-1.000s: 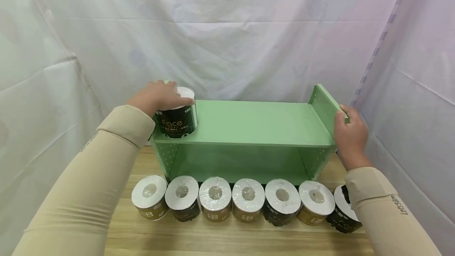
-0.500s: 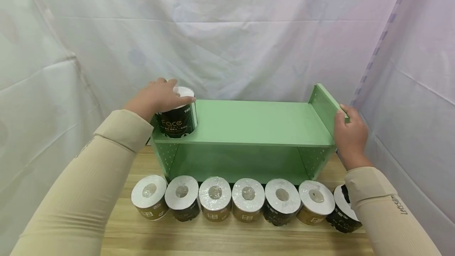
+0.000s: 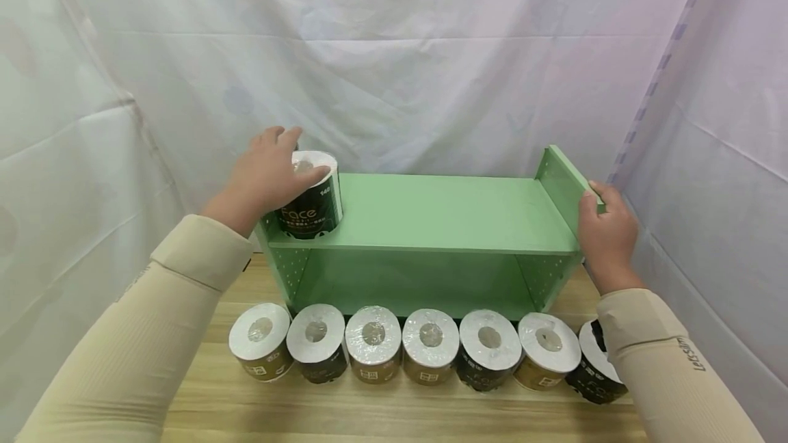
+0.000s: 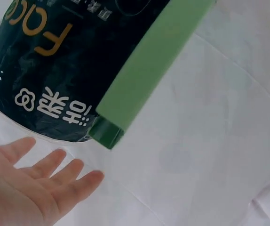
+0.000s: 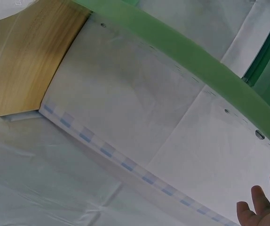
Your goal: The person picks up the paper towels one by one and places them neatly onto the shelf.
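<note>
A toilet roll in dark wrap (image 3: 308,214) stands upright at the left end of the green shelf's top board (image 3: 437,214). Over its upper left side my left hand (image 3: 263,173) hovers with fingers spread. In the left wrist view, a gap shows between those fingertips (image 4: 93,176) and the roll's top rim, and the shelf's left side panel (image 4: 154,63) runs beside the roll. My right hand (image 3: 609,234) grips the top edge of the right side panel (image 3: 563,183), thumb on the near inner side. Its fingers (image 5: 261,200) show only partly in the right wrist view.
Several toilet rolls (image 3: 431,337), in brown and dark wraps, stand in a row on the wooden table (image 3: 394,412) before the shelf. The rightmost one (image 3: 596,368) is partly behind my right sleeve. White curtains (image 3: 394,74) hang behind and on both sides.
My left hand has loosened from the roll's top, lifting and drawing back slightly to the left with fingers spreading. The roll stays put, and my right hand has not moved.
</note>
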{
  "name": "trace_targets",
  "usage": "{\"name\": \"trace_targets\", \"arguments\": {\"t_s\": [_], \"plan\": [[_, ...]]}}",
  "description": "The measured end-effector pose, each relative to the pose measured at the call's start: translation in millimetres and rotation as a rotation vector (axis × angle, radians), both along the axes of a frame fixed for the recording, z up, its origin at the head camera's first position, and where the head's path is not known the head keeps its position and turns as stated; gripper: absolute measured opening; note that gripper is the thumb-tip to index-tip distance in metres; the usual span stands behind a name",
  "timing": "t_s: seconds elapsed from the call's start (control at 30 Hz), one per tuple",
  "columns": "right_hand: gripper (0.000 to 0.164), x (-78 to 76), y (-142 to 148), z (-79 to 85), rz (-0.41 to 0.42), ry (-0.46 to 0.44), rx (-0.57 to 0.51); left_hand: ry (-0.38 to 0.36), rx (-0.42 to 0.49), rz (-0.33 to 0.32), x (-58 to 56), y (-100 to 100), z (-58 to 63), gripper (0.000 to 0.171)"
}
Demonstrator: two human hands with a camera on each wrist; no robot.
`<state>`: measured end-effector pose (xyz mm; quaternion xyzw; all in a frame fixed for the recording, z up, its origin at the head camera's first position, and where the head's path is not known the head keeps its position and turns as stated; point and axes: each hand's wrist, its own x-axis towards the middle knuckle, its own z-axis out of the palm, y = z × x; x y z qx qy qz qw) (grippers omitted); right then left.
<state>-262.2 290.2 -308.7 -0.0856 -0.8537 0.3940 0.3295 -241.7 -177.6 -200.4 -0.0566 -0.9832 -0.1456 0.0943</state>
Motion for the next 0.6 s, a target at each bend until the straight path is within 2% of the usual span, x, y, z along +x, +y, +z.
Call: {"name": "trace_targets", "arguments": {"t_s": [0.23, 0.6], "plan": [[0.047, -1.0, 0.3, -0.3, -0.002, 0.008, 0.010, 0.113, 0.008, -0.013, 11.3, -4.2, -6.2, 0.083], [0.046, -2.3, 1.1, -1.3, -0.002, 0.007, -0.009, 0.203, -0.010, -0.007, 24.0, -11.2, -15.2, 0.080]]}}
